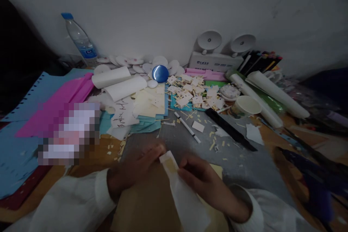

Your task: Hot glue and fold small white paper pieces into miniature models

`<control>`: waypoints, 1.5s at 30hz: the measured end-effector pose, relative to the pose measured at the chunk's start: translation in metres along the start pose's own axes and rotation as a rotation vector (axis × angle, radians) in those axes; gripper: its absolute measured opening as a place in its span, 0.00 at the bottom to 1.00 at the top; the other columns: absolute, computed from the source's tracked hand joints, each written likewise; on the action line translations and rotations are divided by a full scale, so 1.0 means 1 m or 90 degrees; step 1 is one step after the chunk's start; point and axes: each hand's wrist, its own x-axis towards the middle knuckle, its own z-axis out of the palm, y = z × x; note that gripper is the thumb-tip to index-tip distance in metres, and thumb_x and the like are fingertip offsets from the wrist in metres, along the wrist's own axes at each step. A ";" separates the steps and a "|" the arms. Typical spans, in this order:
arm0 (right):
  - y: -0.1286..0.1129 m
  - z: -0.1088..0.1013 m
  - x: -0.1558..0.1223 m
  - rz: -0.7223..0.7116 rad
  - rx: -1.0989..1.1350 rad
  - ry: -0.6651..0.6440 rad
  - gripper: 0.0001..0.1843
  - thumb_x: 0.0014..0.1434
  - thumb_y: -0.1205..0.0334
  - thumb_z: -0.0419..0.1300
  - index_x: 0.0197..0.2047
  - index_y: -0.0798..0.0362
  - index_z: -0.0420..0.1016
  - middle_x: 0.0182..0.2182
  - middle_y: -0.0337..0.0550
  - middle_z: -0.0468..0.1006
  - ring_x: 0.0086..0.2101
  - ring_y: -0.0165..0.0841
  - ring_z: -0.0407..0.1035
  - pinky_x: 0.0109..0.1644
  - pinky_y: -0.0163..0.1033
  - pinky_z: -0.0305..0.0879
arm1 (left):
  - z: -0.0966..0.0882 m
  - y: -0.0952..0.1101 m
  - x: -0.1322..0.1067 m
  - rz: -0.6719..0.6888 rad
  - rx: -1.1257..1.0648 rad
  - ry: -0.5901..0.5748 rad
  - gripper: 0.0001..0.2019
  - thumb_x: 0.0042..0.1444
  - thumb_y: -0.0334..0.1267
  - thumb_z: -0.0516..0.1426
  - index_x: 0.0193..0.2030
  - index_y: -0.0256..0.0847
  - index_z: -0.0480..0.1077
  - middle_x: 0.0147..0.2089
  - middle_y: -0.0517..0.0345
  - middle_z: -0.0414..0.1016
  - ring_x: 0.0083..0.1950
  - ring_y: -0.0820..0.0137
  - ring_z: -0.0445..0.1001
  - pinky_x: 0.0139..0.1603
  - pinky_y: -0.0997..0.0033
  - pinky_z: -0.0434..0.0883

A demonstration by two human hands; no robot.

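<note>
A long white paper strip (185, 197) with a yellowish patch near its top end runs down toward me. My right hand (205, 183) pinches its right edge between thumb and fingers. To the left of the strip, my left hand (137, 165) is blurred, with fingers stretched out flat and fingertips close to the strip's top end. Whether they touch it I cannot tell. Beneath both hands lies a tan sheet (144, 203), its lower part out of frame. Another pale yellow sheet (217, 171) shows behind my right hand.
On the grey mat (244, 163) lie a white pen (187, 127), a black bar (231, 129) and paper scraps. Behind are a pile of small cut cards (187, 90), a paper cup (246, 107), paper rolls (126, 87), a blue round lid (160, 74) and a water bottle (80, 40).
</note>
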 end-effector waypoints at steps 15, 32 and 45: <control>-0.001 -0.011 0.003 -0.062 -0.040 0.132 0.14 0.58 0.49 0.59 0.35 0.51 0.69 0.31 0.39 0.71 0.32 0.30 0.66 0.33 0.33 0.62 | -0.003 -0.011 0.005 -0.029 -0.083 0.085 0.10 0.56 0.43 0.59 0.31 0.39 0.70 0.26 0.65 0.66 0.27 0.77 0.64 0.28 0.79 0.62; -0.004 -0.018 -0.005 -0.127 -0.085 0.133 0.08 0.60 0.61 0.57 0.35 0.47 0.78 0.33 0.37 0.78 0.35 0.29 0.70 0.40 0.30 0.63 | -0.003 -0.007 0.004 -0.011 -0.196 0.016 0.08 0.55 0.39 0.61 0.41 0.43 0.72 0.25 0.68 0.63 0.23 0.81 0.63 0.24 0.82 0.60; 0.001 -0.003 -0.002 0.050 0.101 -0.086 0.24 0.56 0.41 0.58 0.24 0.53 0.62 0.21 0.32 0.56 0.23 0.24 0.49 0.24 0.31 0.45 | -0.003 -0.004 -0.002 -0.092 -0.204 -0.163 0.20 0.41 0.46 0.68 0.40 0.39 0.75 0.28 0.62 0.69 0.26 0.76 0.65 0.27 0.78 0.61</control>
